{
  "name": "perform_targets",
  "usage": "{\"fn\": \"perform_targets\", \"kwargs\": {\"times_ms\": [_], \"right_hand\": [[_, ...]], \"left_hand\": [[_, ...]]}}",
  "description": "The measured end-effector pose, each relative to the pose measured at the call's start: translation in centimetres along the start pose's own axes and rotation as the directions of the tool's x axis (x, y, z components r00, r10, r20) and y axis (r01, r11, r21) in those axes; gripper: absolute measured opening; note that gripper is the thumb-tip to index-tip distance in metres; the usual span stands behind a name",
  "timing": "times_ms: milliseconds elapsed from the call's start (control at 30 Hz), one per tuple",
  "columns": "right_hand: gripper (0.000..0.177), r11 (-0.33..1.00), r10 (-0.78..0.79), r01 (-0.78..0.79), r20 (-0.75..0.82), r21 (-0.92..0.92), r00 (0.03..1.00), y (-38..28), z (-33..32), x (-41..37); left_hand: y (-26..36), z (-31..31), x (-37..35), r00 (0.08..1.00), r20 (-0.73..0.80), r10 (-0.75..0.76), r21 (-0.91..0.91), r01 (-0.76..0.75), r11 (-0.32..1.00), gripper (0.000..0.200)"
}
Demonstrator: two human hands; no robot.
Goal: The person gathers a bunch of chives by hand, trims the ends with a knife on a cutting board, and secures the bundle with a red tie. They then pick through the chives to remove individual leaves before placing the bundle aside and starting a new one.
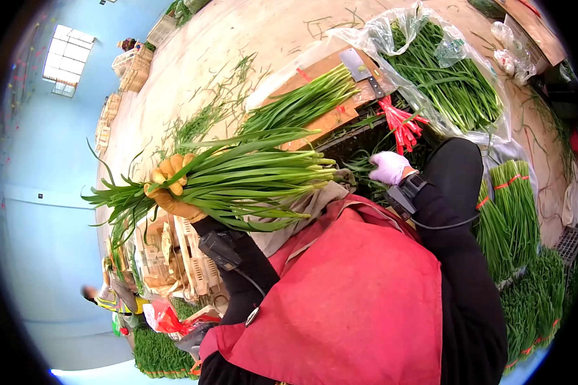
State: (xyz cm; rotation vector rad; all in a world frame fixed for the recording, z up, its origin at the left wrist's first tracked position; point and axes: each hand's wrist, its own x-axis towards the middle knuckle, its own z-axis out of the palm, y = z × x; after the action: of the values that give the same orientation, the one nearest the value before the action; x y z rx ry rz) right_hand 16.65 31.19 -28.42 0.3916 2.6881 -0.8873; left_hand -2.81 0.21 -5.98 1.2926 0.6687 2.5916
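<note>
My left hand (168, 186), in a yellow-orange glove, is closed around a loose bunch of garlic chives (257, 183). The pale cut ends point right and the leafy tips hang out left of the fist. My right hand (390, 168), in a thin whitish glove, is curled above loose leaves beside my knee; anything inside its fingers is hidden. Just above that hand, red ties (401, 125) hang from the board's edge. A cleaver (361, 72) lies on the wooden board (302, 138) beside another bunch of chives (302, 99).
An open plastic bag of chives (446, 77) lies at the upper right. Red-tied bundles (510, 212) stand to my right. Plastic crates (164, 256) sit at my left. Leaf scraps (205, 119) litter the floor. Another person (112, 295) in a yellow vest is at the lower left.
</note>
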Motion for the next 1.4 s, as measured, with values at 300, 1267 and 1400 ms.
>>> {"fn": "perform_targets", "kwargs": {"times_ms": [300, 1267, 1400], "right_hand": [[0.022, 0.393, -0.471, 0.729, -0.558, 0.561, 0.683, -10.6, -4.7, -0.5], [0.011, 0.209, -0.287, 0.313, -0.248, 0.926, 0.925, -11.1, -4.4, 0.0], [0.012, 0.57, -0.216, 0.372, -0.303, 0.732, 0.928, -9.3, -2.1, 0.6]], "left_hand": [[-0.8, 0.9, 0.0, 1.0, 0.006, -0.018, 0.031, 0.018, 0.999, 0.028], [-0.7, 2.5, 0.4, 0.962, 0.272, 0.011, -0.109, 0.019, 0.994, 0.027], [-0.6, 3.1, 0.3, 0.955, 0.297, -0.009, -0.123, 0.047, 0.991, 0.024]]}}
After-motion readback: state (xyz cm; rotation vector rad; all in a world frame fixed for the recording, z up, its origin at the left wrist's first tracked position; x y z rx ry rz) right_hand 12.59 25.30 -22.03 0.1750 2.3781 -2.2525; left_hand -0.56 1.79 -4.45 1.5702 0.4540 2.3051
